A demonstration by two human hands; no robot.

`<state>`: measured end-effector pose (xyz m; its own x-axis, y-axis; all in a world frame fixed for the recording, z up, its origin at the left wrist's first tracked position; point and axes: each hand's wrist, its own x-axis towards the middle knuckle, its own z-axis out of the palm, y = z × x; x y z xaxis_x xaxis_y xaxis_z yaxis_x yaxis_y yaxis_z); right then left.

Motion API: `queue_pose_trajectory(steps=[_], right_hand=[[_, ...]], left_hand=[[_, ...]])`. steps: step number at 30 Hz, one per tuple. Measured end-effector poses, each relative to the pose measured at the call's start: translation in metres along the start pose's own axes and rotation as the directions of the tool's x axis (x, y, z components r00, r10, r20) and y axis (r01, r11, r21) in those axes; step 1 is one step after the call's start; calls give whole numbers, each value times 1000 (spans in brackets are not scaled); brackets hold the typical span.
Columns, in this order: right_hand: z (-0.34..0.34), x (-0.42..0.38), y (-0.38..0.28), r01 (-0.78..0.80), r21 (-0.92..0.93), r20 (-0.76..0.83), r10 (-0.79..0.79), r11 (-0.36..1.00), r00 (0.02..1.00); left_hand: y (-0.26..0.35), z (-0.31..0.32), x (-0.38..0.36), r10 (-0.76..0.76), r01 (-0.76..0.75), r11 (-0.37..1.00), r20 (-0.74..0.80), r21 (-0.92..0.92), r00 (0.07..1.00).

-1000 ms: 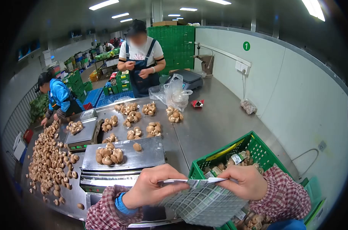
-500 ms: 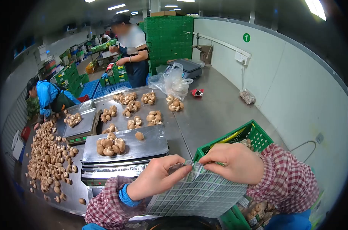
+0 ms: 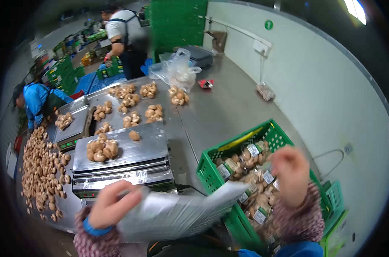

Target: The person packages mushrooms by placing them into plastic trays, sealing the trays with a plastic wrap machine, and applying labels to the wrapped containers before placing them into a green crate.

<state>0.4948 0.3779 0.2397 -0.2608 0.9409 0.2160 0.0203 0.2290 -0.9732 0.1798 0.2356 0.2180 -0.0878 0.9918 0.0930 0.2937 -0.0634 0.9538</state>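
Observation:
My left hand (image 3: pixel 116 204) is closed at the left edge of a sheet of labels (image 3: pixel 177 216), which is blurred by motion and shows mostly whitish. Over the green crate (image 3: pixel 211 175) on my right is my right hand (image 3: pixel 292 175), apart from the sheet, its fingers bent and smeared; I cannot tell whether it holds a label. Below that hand, clear packs of mushrooms (image 3: pixel 263 199) with white labels fill the crate. A metal wrapping machine (image 3: pixel 121 150) stands ahead of my left hand, bearing a mushroom cluster (image 3: pixel 102 149) and a single mushroom (image 3: pixel 134 135).
A large heap of loose mushrooms (image 3: pixel 42 171) covers the table's left side, by a scale (image 3: pixel 72 128). Small mushroom piles (image 3: pixel 154 112) lie behind the machine, near plastic bags (image 3: pixel 179 70) and a red packet (image 3: pixel 206 84). Two people (image 3: pixel 42 100) work beyond. A wall (image 3: pixel 331 103) bounds the right.
My right hand has come away from the label sheet, moving right over the crate. The sheet has swung and lost its visible print. My left hand has moved left, and the view has shifted.

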Motion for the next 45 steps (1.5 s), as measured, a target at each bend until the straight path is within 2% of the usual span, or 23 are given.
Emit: queue_pose_trajectory(steps=[1, 5, 6, 9, 11, 13, 14, 15, 17, 18, 19, 20, 21, 23, 25, 27, 29, 30, 32, 40, 42, 43, 45], right_hand=[[-18, 18, 23, -67, 120, -24, 70, 991, 997], [-34, 47, 145, -326, -121, 23, 331, 938, 943], [-28, 51, 165, -399, -219, 26, 415, 890, 910], [-4, 59, 236, -398, -287, 43, 426, 872, 904], [-6, 56, 252, 19, -724, 59, 34, 689, 998], [-37, 61, 245, 194, -776, -18, -327, 601, 945], [-56, 57, 228, -69, -471, -134, 6, 879, 991], [-71, 46, 203, -319, -242, 4, 329, 916, 944], [-82, 16, 176, -691, -323, 151, 756, 647, 637], [-79, 1, 190, -690, -320, 148, 754, 649, 640], [-74, -14, 213, -516, -466, 78, 615, 718, 785], [-73, -21, 228, -326, -609, 43, 440, 723, 897], [-70, -20, 221, -321, -610, 47, 437, 725, 898], [-56, -11, 185, -124, -595, -165, 31, 794, 986], [-40, -9, 89, -302, -46, 137, 306, 952, 942], [-10, -23, 19, -112, -169, 489, 182, 979, 853], [23, -37, -8, 321, -236, 559, -143, 917, 817], [25, -39, -8, 340, -225, 549, -169, 913, 818], [29, -38, -6, 497, -456, 596, -161, 738, 787], [32, -51, 31, 714, -484, 392, -604, 506, 694], [25, -47, 30, 825, -430, 463, -694, 368, 551], [16, -47, 27, 815, -442, 460, -684, 375, 565], [-21, -52, 19, 503, -365, 270, -427, 783, 863]], left_hand=[[0, -15, -17, 71, -77, 992, 59, 104, 996], [16, -18, -32, 34, 21, 985, 309, -173, 950], [16, -6, -35, 48, 12, 967, 232, -253, 971], [21, 0, -29, 64, 55, 957, 392, -284, 918], [24, 5, -27, 91, 49, 943, 395, -330, 914], [24, 10, -25, 126, 41, 922, 399, -384, 908], [23, 12, -25, 150, 15, 913, 369, -407, 917], [22, 13, -26, 175, -14, 903, 337, -429, 925], [19, 12, -15, 172, 21, 890, 378, -455, 910], [18, 12, -3, 202, 17, 915, 492, -403, 847], [18, 12, 4, 223, 3, 936, 597, -353, 770], [20, 12, 5, 80, 97, 960, 588, -264, 805], [24, 23, 6, -20, 157, 953, 463, -259, 886], [16, 34, 9, -197, 261, 948, 309, -182, 931], [18, 50, 18, -229, 288, 921, 231, -263, 946], [14, 57, 23, -227, 279, 932, 229, -230, 947], [19, 60, 26, -217, 273, 940, 258, -204, 941], [20, 60, 26, -203, 260, 943, 258, -208, 944], [24, 59, 26, -196, 247, 945, 236, -213, 952], [17, 58, 40, -244, 334, 867, 270, -369, 931], [18, 61, 44, -285, 363, 843, 242, -397, 927], [15, 61, 44, -290, 375, 838, 259, -396, 921], [4, 55, 46, -278, 350, 869, 241, -349, 930]])
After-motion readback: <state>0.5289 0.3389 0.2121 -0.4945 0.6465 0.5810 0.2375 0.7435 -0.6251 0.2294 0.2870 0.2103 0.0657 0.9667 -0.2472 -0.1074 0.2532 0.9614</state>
